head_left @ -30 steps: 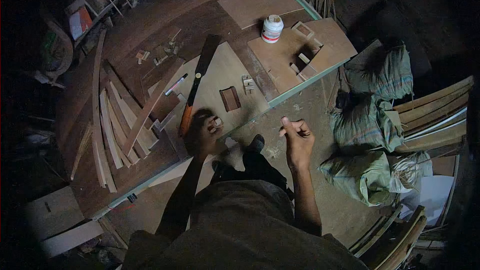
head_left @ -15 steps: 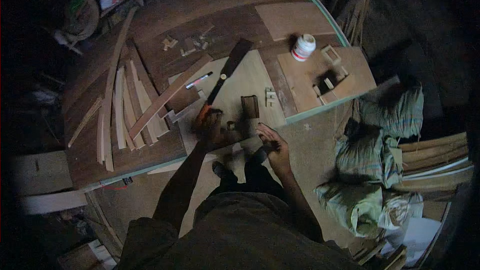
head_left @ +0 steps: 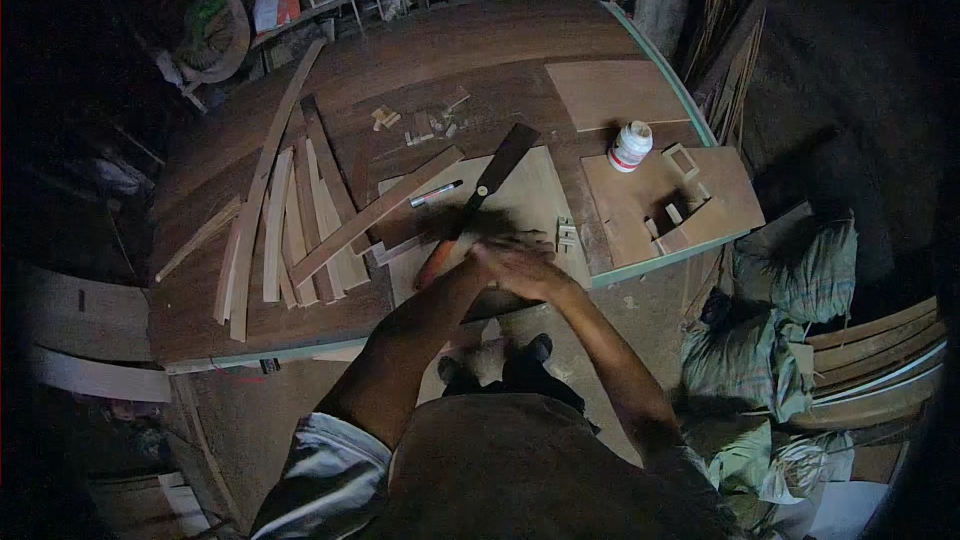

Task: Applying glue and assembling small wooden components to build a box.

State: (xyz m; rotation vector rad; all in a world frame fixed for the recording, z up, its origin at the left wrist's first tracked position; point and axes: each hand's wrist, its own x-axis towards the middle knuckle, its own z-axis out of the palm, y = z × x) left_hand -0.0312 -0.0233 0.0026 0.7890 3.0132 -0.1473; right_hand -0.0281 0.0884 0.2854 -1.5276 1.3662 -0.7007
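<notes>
My left hand and my right hand meet over a pale board near the front edge of the workbench. The right hand lies flat across the left, its fingers stretched leftward. Motion smears the left hand's fingers, and I cannot make out whether anything is under them. Just left of the hands lies a folding saw with an orange handle and a dark blade. Small notched wood pieces sit beside my right hand. A marker pen rests near a wooden strip.
Several long wood strips fan across the bench's left side. At right, a white bottle and small wooden frame stand on a brown panel. Offcuts lie farther back. Stuffed sacks and planks are on the floor at right.
My hands, apart before, have come together over the board. The left has moved right, off the saw handle area, and covers the small dark wood pieces seen earlier. The view has shifted.
</notes>
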